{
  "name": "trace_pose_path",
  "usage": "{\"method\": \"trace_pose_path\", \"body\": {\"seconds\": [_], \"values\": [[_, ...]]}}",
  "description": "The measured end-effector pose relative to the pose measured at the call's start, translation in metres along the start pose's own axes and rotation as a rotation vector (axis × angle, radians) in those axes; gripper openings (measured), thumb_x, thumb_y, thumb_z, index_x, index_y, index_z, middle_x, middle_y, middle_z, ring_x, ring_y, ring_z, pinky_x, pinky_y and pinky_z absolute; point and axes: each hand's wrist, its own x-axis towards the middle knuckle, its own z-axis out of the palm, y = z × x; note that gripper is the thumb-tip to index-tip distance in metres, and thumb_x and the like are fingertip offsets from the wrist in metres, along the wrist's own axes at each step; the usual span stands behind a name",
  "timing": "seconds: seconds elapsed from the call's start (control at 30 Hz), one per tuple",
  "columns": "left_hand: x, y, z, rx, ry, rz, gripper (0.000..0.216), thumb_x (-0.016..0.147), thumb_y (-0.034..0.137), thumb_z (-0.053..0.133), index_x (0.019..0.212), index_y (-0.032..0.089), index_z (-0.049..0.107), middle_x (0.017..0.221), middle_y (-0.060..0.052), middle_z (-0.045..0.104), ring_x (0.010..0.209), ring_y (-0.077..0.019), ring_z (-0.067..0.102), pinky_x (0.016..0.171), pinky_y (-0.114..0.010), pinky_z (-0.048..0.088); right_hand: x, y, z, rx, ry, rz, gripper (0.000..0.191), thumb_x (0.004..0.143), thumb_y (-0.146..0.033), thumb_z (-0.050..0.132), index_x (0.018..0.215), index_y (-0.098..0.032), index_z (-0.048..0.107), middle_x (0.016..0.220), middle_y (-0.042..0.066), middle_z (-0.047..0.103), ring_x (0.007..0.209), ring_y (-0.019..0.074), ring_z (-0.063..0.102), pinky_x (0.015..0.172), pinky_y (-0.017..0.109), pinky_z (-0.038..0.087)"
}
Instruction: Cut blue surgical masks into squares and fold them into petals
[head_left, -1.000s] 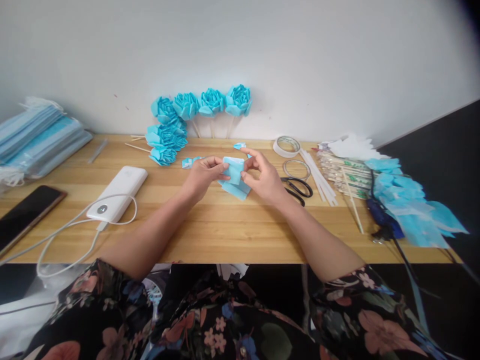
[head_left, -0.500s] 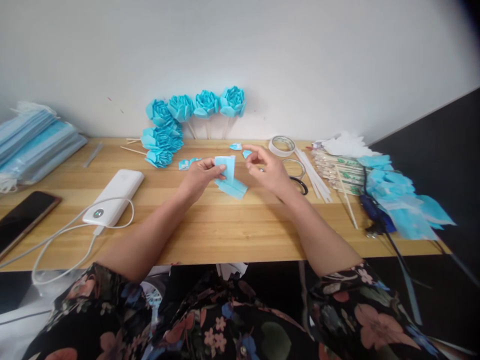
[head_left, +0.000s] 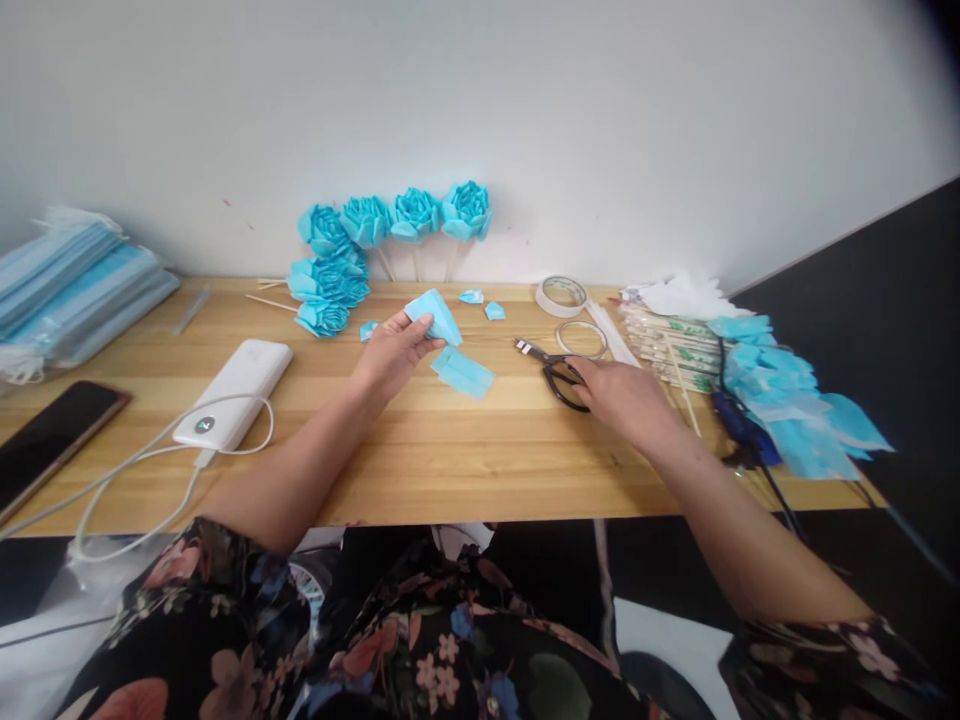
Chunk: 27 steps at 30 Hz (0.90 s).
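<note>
My left hand (head_left: 401, 350) pinches a folded piece of light blue fabric (head_left: 435, 316) between thumb and fingers, held above the table. Just below it on the wood lies another flat blue fabric piece (head_left: 463, 373). My right hand (head_left: 619, 395) has its fingers closed on the black handles of a pair of scissors (head_left: 562, 378), whose blades point left and away from me. Small folded blue pieces (head_left: 495, 311) lie behind, one partly hidden by my left hand.
Several blue fabric flowers on sticks (head_left: 466, 212) stand against the wall. A tape roll (head_left: 561, 296), a ring (head_left: 581, 339), bundled sticks (head_left: 675, 335) and blue scraps (head_left: 795, 400) are right. A white power bank (head_left: 232, 395), phone (head_left: 56, 440) and mask stack (head_left: 82, 290) are left.
My right hand has moved right and toward me, onto the scissors' handles. My left hand has turned the fabric piece it holds and shifted it slightly left.
</note>
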Motion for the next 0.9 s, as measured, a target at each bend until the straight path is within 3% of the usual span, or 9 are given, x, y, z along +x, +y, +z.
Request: {"method": "trace_pose_path", "body": {"seconds": [0.1, 0.2, 0.27, 0.37, 0.47, 0.6, 0.77, 0.9], "values": [[-0.001, 0.001, 0.002, -0.036, 0.037, -0.043, 0.005, 0.084, 0.009, 0.073, 0.085, 0.012, 0.069, 0.074, 0.000, 0.074, 0.065, -0.0091, 0.070, 0.066, -0.020, 0.058, 0.005, 0.003, 0.010, 0.151, 0.082, -0.031, 0.040, 0.090, -0.017, 0.054, 0.129, -0.016, 0.061, 0.107, 0.016, 0.073, 0.095, 0.0301, 0.069, 0.073, 0.034, 0.047], [-0.001, 0.003, 0.003, -0.091, 0.061, -0.074, 0.006, 0.087, 0.007, 0.069, 0.087, 0.012, 0.068, 0.074, 0.001, 0.074, 0.065, -0.0081, 0.070, 0.067, -0.018, 0.059, 0.011, 0.006, 0.010, 0.573, 0.087, -0.023, 0.059, 0.082, -0.022, 0.064, 0.140, -0.021, 0.051, 0.100, 0.008, 0.071, 0.088, 0.0247, 0.068, 0.074, 0.034, 0.051], [-0.001, 0.005, 0.003, -0.132, 0.071, -0.082, 0.007, 0.089, 0.007, 0.067, 0.085, 0.013, 0.067, 0.074, 0.001, 0.074, 0.066, -0.0078, 0.071, 0.067, -0.017, 0.059, 0.014, 0.003, 0.004, 0.957, 0.025, -0.077, 0.072, 0.079, -0.030, 0.070, 0.146, -0.024, 0.044, 0.093, 0.003, 0.066, 0.079, 0.0199, 0.065, 0.072, 0.033, 0.053], [0.000, 0.008, 0.001, -0.183, 0.093, -0.097, 0.012, 0.092, 0.006, 0.062, 0.084, 0.013, 0.066, 0.073, 0.001, 0.073, 0.066, -0.0075, 0.071, 0.069, -0.017, 0.059, 0.020, -0.014, -0.009, 1.442, -0.137, -0.242, 0.077, 0.077, -0.048, 0.077, 0.144, -0.024, 0.046, 0.087, 0.000, 0.060, 0.072, 0.0163, 0.060, 0.070, 0.034, 0.056], [0.000, 0.011, 0.002, -0.219, 0.124, -0.121, 0.016, 0.095, 0.005, 0.057, 0.085, 0.014, 0.066, 0.075, 0.001, 0.074, 0.065, -0.0069, 0.070, 0.070, -0.016, 0.059, 0.029, -0.037, -0.016, 1.766, -0.253, -0.411, 0.077, 0.078, -0.069, 0.071, 0.138, -0.024, 0.053, 0.096, 0.006, 0.064, 0.083, 0.0197, 0.065, 0.078, 0.038, 0.058], [0.001, 0.014, 0.003, -0.264, 0.176, -0.128, 0.022, 0.097, 0.005, 0.052, 0.083, 0.014, 0.065, 0.074, 0.002, 0.073, 0.065, -0.0065, 0.070, 0.065, -0.015, 0.058, 0.044, -0.059, -0.012, 1.964, -0.452, -0.542, 0.083, 0.078, -0.085, 0.054, 0.130, -0.020, 0.059, 0.102, 0.012, 0.070, 0.087, 0.0233, 0.068, 0.077, 0.041, 0.058], [0.003, 0.013, 0.001, -0.257, 0.220, -0.121, 0.019, 0.094, 0.005, 0.058, 0.079, 0.015, 0.064, 0.073, 0.002, 0.071, 0.067, -0.0076, 0.070, 0.068, -0.017, 0.058, 0.043, -0.069, -0.002, 2.057, -0.492, -0.516, 0.061, 0.086, -0.070, 0.060, 0.117, -0.018, 0.069, 0.084, 0.006, 0.067, 0.061, 0.0143, 0.056, 0.049, 0.028, 0.052], [0.004, 0.008, -0.002, -0.234, 0.231, -0.125, 0.017, 0.092, 0.005, 0.061, 0.079, 0.015, 0.064, 0.076, 0.002, 0.071, 0.071, -0.0083, 0.070, 0.075, -0.019, 0.060, 0.037, -0.073, 0.002, 2.079, -0.534, -0.491, 0.057, 0.089, -0.065, 0.059, 0.117, -0.017, 0.070, 0.080, 0.005, 0.065, 0.058, 0.0129, 0.051, 0.046, 0.025, 0.049]]}}
